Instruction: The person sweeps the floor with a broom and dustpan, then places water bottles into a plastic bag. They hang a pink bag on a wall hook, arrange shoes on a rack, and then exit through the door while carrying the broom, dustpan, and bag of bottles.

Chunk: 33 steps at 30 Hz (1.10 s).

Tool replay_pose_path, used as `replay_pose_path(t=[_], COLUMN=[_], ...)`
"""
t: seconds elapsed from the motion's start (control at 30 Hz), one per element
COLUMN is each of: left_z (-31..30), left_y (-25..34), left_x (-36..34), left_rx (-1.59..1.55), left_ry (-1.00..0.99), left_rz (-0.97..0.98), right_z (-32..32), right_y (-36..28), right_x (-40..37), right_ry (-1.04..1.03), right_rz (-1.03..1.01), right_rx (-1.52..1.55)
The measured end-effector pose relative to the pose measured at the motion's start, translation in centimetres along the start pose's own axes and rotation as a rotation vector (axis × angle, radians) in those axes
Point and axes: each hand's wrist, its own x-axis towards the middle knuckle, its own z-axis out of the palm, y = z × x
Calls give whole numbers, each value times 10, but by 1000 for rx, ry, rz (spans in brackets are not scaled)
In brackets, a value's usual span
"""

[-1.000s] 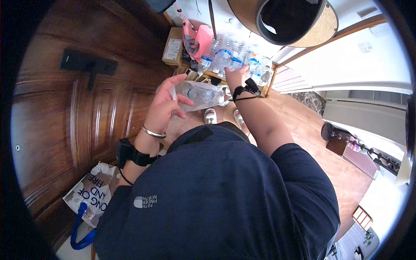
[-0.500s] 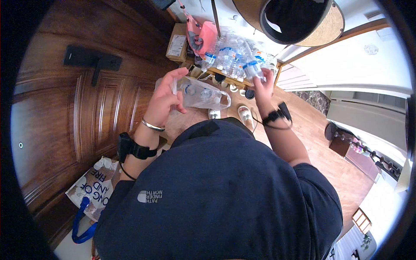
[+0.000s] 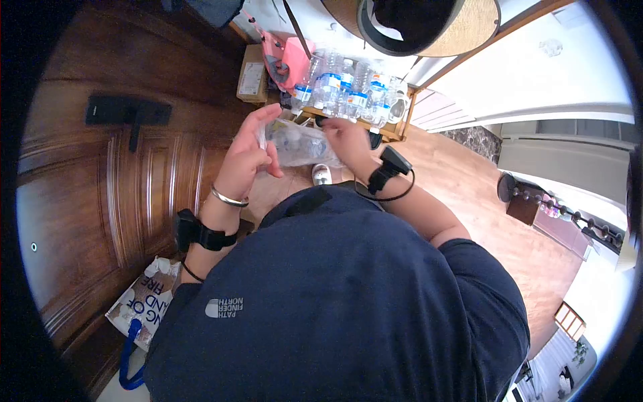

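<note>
My left hand (image 3: 246, 155) grips the left edge of a clear plastic bag (image 3: 297, 145) that holds a few empty water bottles. My right hand (image 3: 344, 141) is at the bag's right end, fingers closed on a bottle that is partly inside the bag; the bottle itself is mostly hidden by the hand and the plastic. Just beyond the bag, several clear water bottles with blue labels (image 3: 341, 87) stand together on a low wooden rack (image 3: 395, 130).
A dark wooden door (image 3: 120, 167) with a black handle (image 3: 124, 110) stands at the left. A cardboard box (image 3: 252, 80) and a pink item (image 3: 288, 57) sit by the rack. A printed shopping bag (image 3: 144, 301) with a blue handle lies at lower left. Wooden floor spreads right.
My right hand took a bottle from the rack, lifted it, and brought it down and left to the bag's opening. My left hand kept hold of the bag.
</note>
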Motion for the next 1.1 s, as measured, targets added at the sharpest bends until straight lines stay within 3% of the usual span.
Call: replay_pose_path(t=[0.03,0.1,0.13,0.17,0.33,0.43,0.5,0.57,0.6,0.63,0.73,0.77,0.83,0.9,1.03,1.1], left_z=[-1,-4,-7,-9,-4,-6,-8,-11,-12,-14,-12,-11,-11,-10,-5,-1], left_y=[-3,-7,-8,-9,-6,-5,-6,-8,-10,-13,-15,-15,-15,-14,-12,-9], left_x=[-1,0,2,3,10,15,16,15,16,16,22,23,26,29,31,32], left_rx=[-5,-12,-15,-18,-33,-31,-31,-62,-62,-65,-63,-59,-74,-89,-47,-32], left_ry=[25,51,50,49,-10,-28,-29,-57,-56,-58,-52,-40,-44,-48,-65,-86], left_rz=[-9,-16,-18,-21,-38,-36,-33,-14,-16,-16,-18,-22,-29,-37,-42,-44], right_z=[3,-4,-10,-15,-13,-17,-18,-31,-34,-39,-61,-75,-91,-102,-76,-48], right_y=[30,88,103,105,117,146,140,135,138,144,145,138,139,128,64,48], right_x=[4,21,33,40,70,85,80,62,62,51,14,-4,-40,-71,-70,-44], right_ry=[325,690,687,665,519,434,533,597,621,648,740,735,579,291,70,-119], right_rz=[78,159,358,515,695,698,676,510,590,526,237,115,-114,-167,-106,-101], right_rx=[57,26,-94,-24,-240,-133,-260,53,156,55,778,925,895,854,664,381])
